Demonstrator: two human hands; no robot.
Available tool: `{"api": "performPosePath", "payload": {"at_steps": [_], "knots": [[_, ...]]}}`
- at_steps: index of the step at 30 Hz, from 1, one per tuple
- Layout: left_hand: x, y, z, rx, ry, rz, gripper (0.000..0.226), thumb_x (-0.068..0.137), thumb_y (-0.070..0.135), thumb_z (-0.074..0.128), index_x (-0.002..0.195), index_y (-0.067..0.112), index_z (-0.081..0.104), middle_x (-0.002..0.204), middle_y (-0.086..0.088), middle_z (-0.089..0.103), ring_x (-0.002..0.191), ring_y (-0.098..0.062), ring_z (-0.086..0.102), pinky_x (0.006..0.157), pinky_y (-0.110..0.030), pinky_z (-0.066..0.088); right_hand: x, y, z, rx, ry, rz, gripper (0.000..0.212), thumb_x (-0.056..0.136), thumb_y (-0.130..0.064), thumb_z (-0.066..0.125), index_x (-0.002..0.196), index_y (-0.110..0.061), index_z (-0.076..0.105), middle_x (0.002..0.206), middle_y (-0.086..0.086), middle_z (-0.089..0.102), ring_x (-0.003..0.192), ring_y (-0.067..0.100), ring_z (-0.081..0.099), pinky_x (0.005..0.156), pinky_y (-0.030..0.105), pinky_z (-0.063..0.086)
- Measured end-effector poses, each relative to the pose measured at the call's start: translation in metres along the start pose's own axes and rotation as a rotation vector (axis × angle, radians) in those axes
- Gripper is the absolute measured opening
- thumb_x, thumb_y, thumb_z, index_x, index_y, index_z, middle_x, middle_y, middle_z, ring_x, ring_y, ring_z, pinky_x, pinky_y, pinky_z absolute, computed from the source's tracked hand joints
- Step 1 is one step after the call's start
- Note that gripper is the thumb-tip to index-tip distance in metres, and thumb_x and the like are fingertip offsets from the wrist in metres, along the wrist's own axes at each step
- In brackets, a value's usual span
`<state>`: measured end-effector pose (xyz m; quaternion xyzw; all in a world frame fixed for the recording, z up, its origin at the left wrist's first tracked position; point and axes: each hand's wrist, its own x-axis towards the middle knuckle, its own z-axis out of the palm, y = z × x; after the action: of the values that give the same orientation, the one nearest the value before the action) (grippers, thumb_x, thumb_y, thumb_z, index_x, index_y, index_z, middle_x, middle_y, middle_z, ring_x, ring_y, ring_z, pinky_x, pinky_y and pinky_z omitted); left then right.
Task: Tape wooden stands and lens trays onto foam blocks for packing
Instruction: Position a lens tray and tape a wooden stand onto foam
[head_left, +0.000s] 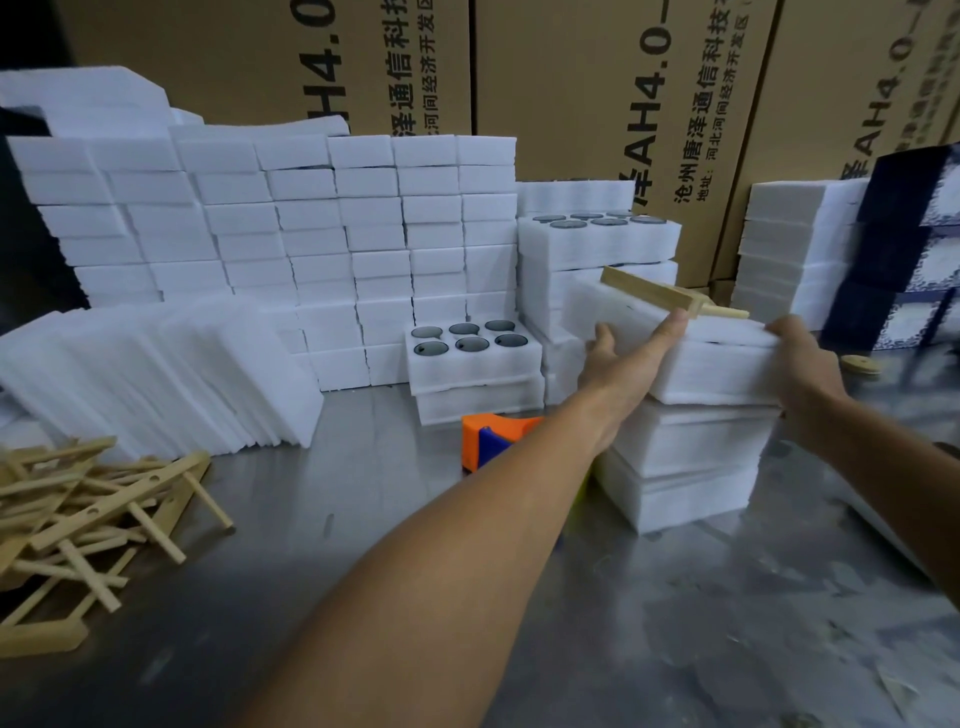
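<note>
Resting atop a short pile of foam, the foam block (670, 343) with a wooden stand (660, 295) is gripped by the left hand (618, 358) and right hand (802, 358) at its 2 ends (light, soft, easily dented, so a broad hold is judged best).

Both hands grip a foam block (691, 353) with a wooden stand (670, 299) lying on top, left hand (623, 364) at its left side, right hand (802, 358) at its right, above a stack of 2 foam blocks (685, 467) on the metal table (322, 519)
</note>
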<state>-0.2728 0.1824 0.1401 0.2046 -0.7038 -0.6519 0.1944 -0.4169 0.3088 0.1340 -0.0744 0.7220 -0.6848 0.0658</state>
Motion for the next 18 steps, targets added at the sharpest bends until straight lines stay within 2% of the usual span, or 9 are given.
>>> {"api": "performPosePath", "payload": {"at_steps": [6,9,12,16,18], "knots": [[-0.003,-0.002,0.004,0.025,-0.017,0.003,0.117,0.065,0.086,0.057,0.156,0.039,0.001,0.164,0.009,0.013,0.146,-0.026,0.026,0.118,-0.048,0.025,0.001,0.007,-0.004,0.028,-0.042,0.036,0.04,0.082,-0.054,0.05,0.102,-0.019,0.053,0.105,0.007,0.057,0.099,0.025,0.054,0.093,0.045,0.044],[-0.005,-0.003,0.003,0.017,-0.019,-0.003,0.118,0.064,0.088,0.056,0.156,0.04,0.0,0.164,0.009,0.013,0.145,-0.027,0.026,0.118,-0.05,0.025,0.0,0.006,-0.005,0.034,-0.063,0.035,0.05,0.078,-0.056,0.053,0.11,-0.018,0.052,0.114,0.009,0.057,0.107,0.028,0.056,0.1,0.048,0.044],[-0.007,-0.005,0.001,0.019,-0.025,-0.016,0.119,0.061,0.089,0.056,0.156,0.041,0.003,0.16,0.009,0.024,0.14,-0.024,0.033,0.116,-0.048,0.028,-0.002,0.004,-0.005,0.042,-0.059,0.036,0.058,0.078,-0.061,0.056,0.116,-0.018,0.051,0.116,0.008,0.058,0.111,0.03,0.056,0.103,0.052,0.044],[-0.008,-0.015,-0.005,-0.02,-0.015,0.01,0.104,0.067,0.08,0.063,0.153,0.038,0.021,0.146,0.008,0.041,0.116,-0.013,0.042,0.102,-0.037,0.035,-0.006,0.002,-0.008,0.051,-0.073,0.047,0.065,0.077,-0.07,0.06,0.118,-0.02,0.052,0.118,0.008,0.059,0.109,0.029,0.058,0.1,0.051,0.046],[-0.009,-0.015,-0.005,-0.032,-0.011,0.011,0.103,0.067,0.077,0.064,0.152,0.035,0.024,0.135,0.009,0.045,0.114,-0.013,0.043,0.102,-0.037,0.036,-0.009,0.001,-0.008,0.05,-0.09,0.041,0.067,0.077,-0.07,0.061,0.12,-0.019,0.051,0.122,0.01,0.059,0.11,0.03,0.058,0.101,0.051,0.046]]}}
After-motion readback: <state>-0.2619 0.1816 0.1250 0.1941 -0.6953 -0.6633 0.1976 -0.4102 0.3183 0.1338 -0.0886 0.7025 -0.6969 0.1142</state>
